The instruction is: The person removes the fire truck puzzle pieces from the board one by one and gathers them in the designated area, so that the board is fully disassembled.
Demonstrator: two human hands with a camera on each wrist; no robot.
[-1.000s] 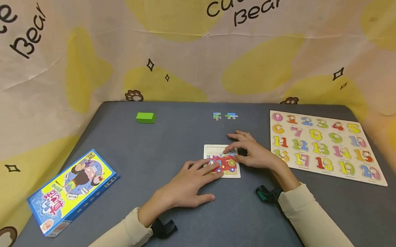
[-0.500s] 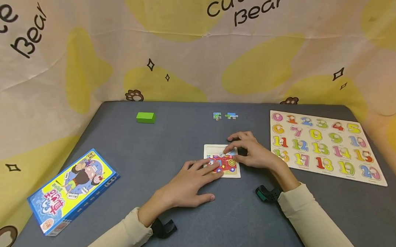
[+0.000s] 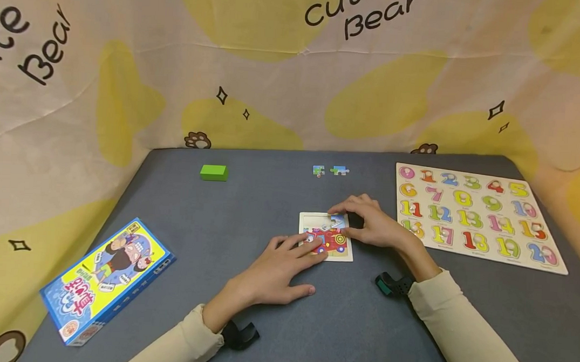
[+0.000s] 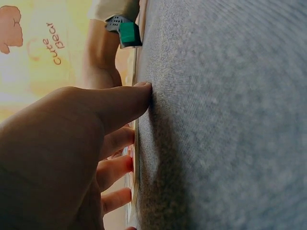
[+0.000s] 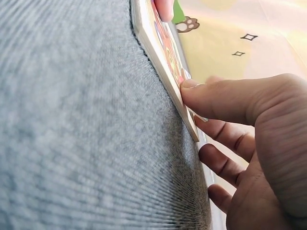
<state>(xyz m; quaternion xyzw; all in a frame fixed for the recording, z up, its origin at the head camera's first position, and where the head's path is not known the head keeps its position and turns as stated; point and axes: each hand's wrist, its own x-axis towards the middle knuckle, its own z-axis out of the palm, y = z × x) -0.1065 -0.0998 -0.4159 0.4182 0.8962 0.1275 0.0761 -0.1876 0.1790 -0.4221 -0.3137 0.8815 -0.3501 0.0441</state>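
Observation:
A small framed jigsaw puzzle [image 3: 313,220] with a red vehicle picture lies flat on the grey table. My left hand [image 3: 278,269] is spread out, its fingertips resting on the puzzle's left and lower part and its thumb on the table. At the upper right corner a blue puzzle piece [image 3: 338,221] sits between the thumb and index finger of my right hand [image 3: 373,223]. In the right wrist view the thumb [image 5: 211,98] touches the puzzle's edge, and the piece appears slightly tilted. The fingers partly hide it. Two loose puzzle pieces [image 3: 339,171] lie farther back.
On the right lies a large number board [image 3: 483,214], close to the right hand. A blue and yellow box [image 3: 108,281] lies at the left. A green block [image 3: 213,173] stands at the back left. A patterned cloth [image 3: 275,67] hangs behind the table.
My right index finger has shifted from over the piece to the puzzle's far edge, so more of the blue piece shows. The left hand has stayed still.

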